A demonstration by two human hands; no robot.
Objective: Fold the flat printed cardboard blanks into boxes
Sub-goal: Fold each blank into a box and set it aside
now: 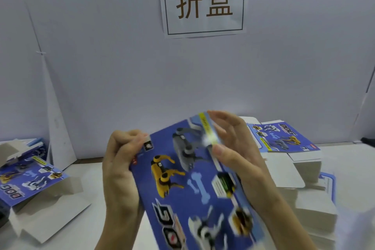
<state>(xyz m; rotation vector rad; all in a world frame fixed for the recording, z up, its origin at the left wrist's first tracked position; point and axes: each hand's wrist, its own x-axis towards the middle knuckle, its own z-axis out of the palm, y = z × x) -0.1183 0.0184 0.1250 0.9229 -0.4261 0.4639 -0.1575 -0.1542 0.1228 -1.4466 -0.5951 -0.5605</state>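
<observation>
I hold a blue printed cardboard blank (pixel 192 184) with robot dog pictures up in front of me, its long side running away from me. My left hand (pixel 119 168) grips its left edge, fingers curled round a small flap near the top corner. On the right edge, my right hand (pixel 233 156) has the thumb pressing on the printed face and the fingers stretched behind the yellow-striped side panel. That upper right part is blurred.
Folded blue boxes and a blank (pixel 30 176) lie at the left on the white table (pixel 85 170). A stack of flat blanks (pixel 284 138) sits at the right, with white cardboard (pixel 312 205) beneath it. A white wall with a paper sign (pixel 204 2) stands behind.
</observation>
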